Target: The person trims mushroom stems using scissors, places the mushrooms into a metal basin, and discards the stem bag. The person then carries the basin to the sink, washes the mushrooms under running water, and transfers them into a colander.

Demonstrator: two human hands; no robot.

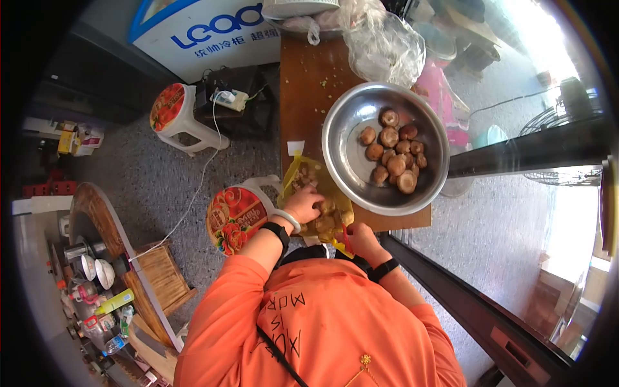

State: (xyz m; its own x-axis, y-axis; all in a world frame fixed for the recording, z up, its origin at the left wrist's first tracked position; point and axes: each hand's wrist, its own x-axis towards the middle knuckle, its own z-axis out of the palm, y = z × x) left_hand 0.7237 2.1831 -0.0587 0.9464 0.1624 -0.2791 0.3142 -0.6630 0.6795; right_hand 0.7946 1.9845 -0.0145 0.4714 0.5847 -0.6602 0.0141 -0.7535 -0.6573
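Observation:
A yellow see-through bag (327, 166) with brown mushrooms inside lies at the table's front edge, left of a large steel basin. My left hand (303, 205) is on the bag with its fingers curled in against it; the fingertips are partly hidden. Close by, at the bag's near right corner, my right hand (364, 240) is closed around a red-handled tool (347, 241), which looks like scissors. Its blades cannot be made out. In the steel basin (342, 109) several brown mushrooms (396, 165) sit in a heap toward the right side.
The brown table (302, 84) bears crumbs, a paper scrap (295, 148) and clear plastic bags (385, 48) at the back. Two stools, one red-topped (236, 216) and one farther off (169, 108), stand at left. A glass door frame (464, 309) runs along the right.

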